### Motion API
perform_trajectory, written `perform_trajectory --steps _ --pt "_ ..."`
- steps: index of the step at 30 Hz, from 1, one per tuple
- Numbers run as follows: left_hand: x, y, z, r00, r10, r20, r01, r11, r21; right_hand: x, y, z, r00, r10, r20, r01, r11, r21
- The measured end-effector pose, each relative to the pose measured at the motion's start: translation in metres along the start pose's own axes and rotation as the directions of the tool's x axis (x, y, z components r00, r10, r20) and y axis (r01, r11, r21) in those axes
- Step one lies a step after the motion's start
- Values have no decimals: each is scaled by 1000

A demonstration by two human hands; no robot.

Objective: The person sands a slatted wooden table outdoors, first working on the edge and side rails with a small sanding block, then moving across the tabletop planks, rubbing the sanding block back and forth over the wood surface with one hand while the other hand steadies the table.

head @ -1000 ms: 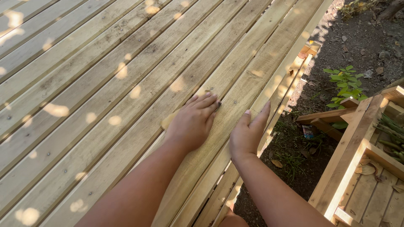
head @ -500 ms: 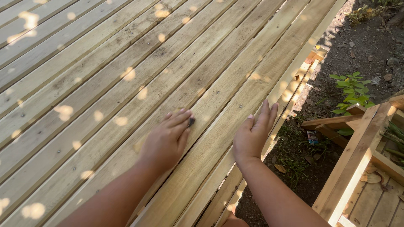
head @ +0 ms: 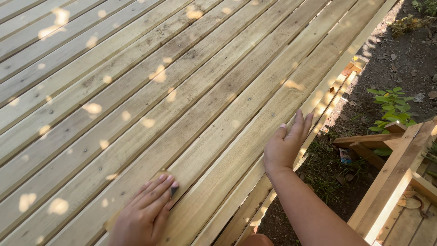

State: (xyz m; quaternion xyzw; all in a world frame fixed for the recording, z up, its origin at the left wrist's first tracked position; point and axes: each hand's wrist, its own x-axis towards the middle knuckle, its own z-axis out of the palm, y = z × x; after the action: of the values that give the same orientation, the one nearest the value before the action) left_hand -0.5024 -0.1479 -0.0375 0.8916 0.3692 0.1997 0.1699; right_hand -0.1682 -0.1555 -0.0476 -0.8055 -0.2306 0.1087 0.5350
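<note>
My left hand (head: 144, 210) lies flat on a plank of the wooden deck (head: 150, 86) near the bottom of the view. It presses a small dark sanding pad (head: 174, 190) against the wood; only the pad's edge shows past the fingertips. My right hand (head: 286, 145) rests palm down on the outermost plank, fingers together and pointing away from me, close to the deck's edge. It holds nothing.
The deck's right edge (head: 339, 86) drops to bare soil (head: 400, 54) with a small green plant (head: 391, 107). A slanted wooden frame (head: 387, 182) stands at the lower right. Sun spots dapple the planks.
My left hand has slid back along the plank toward me with the pad under it. The right hand has stayed on the edge plank.
</note>
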Motion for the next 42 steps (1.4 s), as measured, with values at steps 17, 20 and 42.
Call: perform_trajectory --steps 17,20,42 --pt "206 43 86 978 143 154 -132 988 -80 1 8 -2 1000 -14 -3 13 997 -73" --pt "112 19 34 982 122 147 -117 992 -42 0 1 -3 1000 26 17 -26 999 -28" --pt "155 34 53 974 120 192 -114 993 -44 3 8 -1 1000 -4 2 4 999 -46"
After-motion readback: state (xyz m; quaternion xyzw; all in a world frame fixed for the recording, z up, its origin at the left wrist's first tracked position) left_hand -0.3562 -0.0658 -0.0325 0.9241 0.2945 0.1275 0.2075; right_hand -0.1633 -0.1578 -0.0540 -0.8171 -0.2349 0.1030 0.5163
